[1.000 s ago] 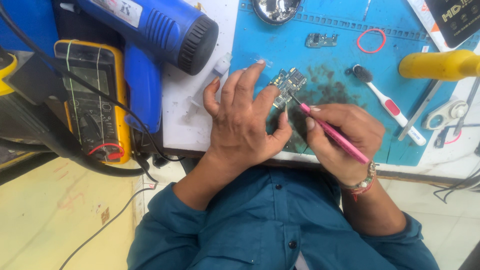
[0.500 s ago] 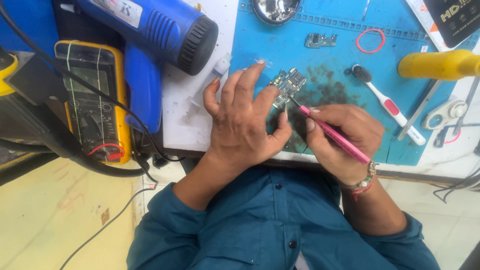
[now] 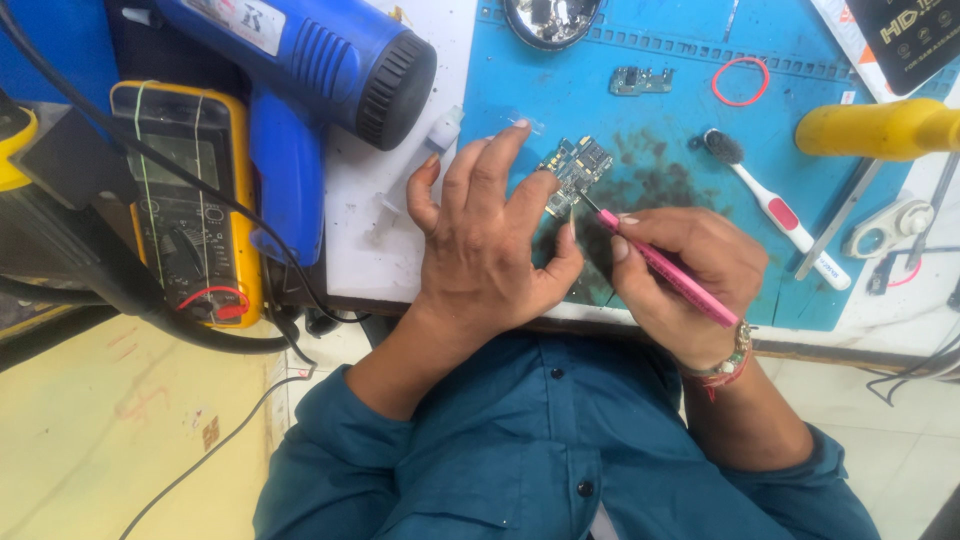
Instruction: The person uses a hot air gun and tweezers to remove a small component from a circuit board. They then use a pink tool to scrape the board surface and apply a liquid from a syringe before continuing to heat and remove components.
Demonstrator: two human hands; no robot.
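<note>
Pink tool (image 3: 672, 272) gripped in right hand (image 3: 680, 280) touches circuit board (image 3: 575, 168) that left hand (image 3: 490, 240) pins down, fingers spread.

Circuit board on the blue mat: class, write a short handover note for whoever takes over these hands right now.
Left hand: fingers spread, pinning the small circuit board on the blue mat.
Right hand: holds a pink tool, pen-style, tip at the board's lower edge.
Nearby: toothbrush, blue heat gun, yellow multimeter.
Done: board steadied, tip placed.
Left: the work at the tip; its progress cannot be judged.
</note>
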